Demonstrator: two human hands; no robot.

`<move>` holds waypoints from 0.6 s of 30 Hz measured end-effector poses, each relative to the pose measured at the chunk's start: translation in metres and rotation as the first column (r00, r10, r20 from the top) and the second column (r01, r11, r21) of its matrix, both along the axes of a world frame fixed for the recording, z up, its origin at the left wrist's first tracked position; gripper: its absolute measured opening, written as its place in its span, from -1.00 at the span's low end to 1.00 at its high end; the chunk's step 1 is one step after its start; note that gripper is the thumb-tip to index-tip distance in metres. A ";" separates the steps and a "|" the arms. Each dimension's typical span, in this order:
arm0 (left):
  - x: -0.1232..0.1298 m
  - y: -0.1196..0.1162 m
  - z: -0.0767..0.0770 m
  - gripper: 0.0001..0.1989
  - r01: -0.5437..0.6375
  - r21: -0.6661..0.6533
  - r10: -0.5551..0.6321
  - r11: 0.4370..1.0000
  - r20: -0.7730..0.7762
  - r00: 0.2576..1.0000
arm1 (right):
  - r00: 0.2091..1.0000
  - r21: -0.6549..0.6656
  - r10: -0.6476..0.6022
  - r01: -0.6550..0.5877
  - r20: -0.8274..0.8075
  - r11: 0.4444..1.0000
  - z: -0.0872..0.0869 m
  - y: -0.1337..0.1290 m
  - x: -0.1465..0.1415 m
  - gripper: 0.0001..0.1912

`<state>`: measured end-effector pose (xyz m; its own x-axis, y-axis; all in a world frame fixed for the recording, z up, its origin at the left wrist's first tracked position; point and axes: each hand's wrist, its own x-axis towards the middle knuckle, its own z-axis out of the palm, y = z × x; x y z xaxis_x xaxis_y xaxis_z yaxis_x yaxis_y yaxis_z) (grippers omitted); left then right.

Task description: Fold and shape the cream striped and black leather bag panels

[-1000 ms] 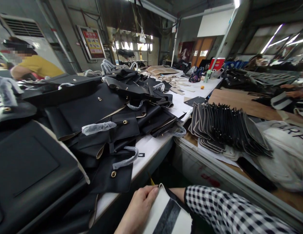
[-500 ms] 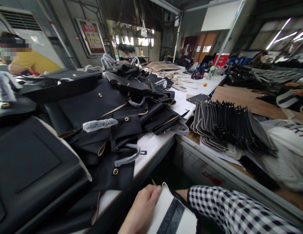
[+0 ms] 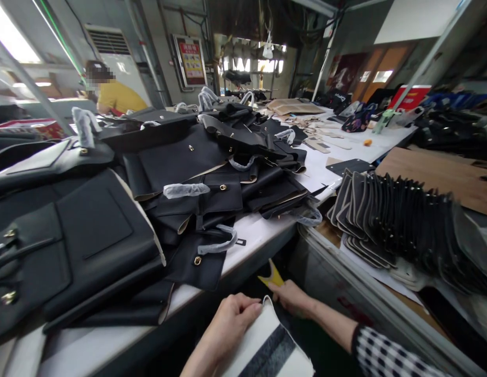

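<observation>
White-backed panel (image 3: 267, 340) w/ dark stripe hangs just below & right of L hand (image 3: 237, 322), its top edge pinched btwn thumb & curled fingers. R hand (image 3: 292, 298), just past panel's far side, is closed round a yellow forked tool (image 3: 275, 278); exact type can't tell.

Risks: panel seems held by one edge only, so it could swing or crease. If tool's sharp (can't tell), it may nick panel or L hand b/c they're so close. Black bag flap w/ plastic-wrapped handle (image 3: 217, 242), ahead-left of L hand, lies at table's edge; a forearm catching it might drag it off. Black flaps (image 3: 416, 225) right of R hand lean in a row; an elbow bump could topple them.
</observation>
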<state>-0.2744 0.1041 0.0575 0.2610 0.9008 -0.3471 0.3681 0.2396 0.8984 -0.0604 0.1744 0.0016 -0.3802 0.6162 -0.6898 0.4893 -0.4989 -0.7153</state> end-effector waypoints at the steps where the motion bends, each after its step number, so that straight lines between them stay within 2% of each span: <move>1: 0.001 0.000 0.000 -0.64 -0.009 -0.010 0.009 1.000 -0.001 1.000 | 0.996 -0.042 0.093 -0.093 -0.017 0.995 0.002 0.008 0.015 -0.31; 3: 0.002 0.000 0.001 -0.64 -0.032 -0.040 0.032 0.999 -0.007 0.999 | 0.945 -0.150 0.320 -0.328 -0.072 0.933 0.009 0.023 0.040 -0.19; 5: 0.004 0.000 0.000 -0.65 -0.036 -0.054 0.036 0.998 -0.005 0.999 | 0.845 -0.213 0.524 -0.535 -0.111 0.817 0.018 0.034 0.053 -0.17; 6: 0.004 0.000 0.000 -0.66 -0.039 -0.057 0.039 0.998 -0.006 0.999 | 0.799 -0.205 0.593 -0.601 -0.106 0.773 0.023 0.038 0.053 -0.19; 8: 0.005 0.000 -0.001 -0.69 -0.062 -0.055 0.061 0.997 -0.023 0.998 | 0.757 -0.089 0.653 -0.652 -0.028 0.753 0.032 0.045 0.047 -0.22; 10: 0.006 0.001 -0.003 -0.68 -0.116 -0.068 0.113 0.991 -0.041 0.993 | 0.775 0.143 0.621 -0.633 0.123 0.761 0.041 0.052 0.034 -0.29; 11: 0.007 0.001 -0.004 -0.63 -0.151 -0.079 0.147 0.985 -0.045 0.988 | 0.785 0.271 0.583 -0.620 0.210 0.737 0.046 0.056 0.027 -0.33; 12: 0.007 0.002 -0.005 -0.54 -0.186 -0.086 0.182 0.979 -0.046 0.982 | 0.786 0.386 0.543 -0.618 0.295 0.685 0.052 0.059 0.021 -0.34; 14: 0.009 0.002 -0.008 -0.33 -0.243 -0.083 0.239 0.967 -0.051 0.970 | 0.757 0.550 0.479 -0.653 0.444 0.521 0.063 0.064 0.010 -0.30; 16: 0.010 0.003 -0.008 -0.27 -0.261 -0.057 0.258 0.964 -0.067 0.964 | 0.697 0.623 0.457 -0.710 0.553 0.328 0.072 0.067 0.000 -0.33; 18: 0.010 0.002 -0.006 -0.33 -0.240 -0.035 0.237 0.970 -0.079 0.968 | 0.623 0.639 0.465 -0.755 0.629 0.148 0.078 0.068 -0.009 -0.36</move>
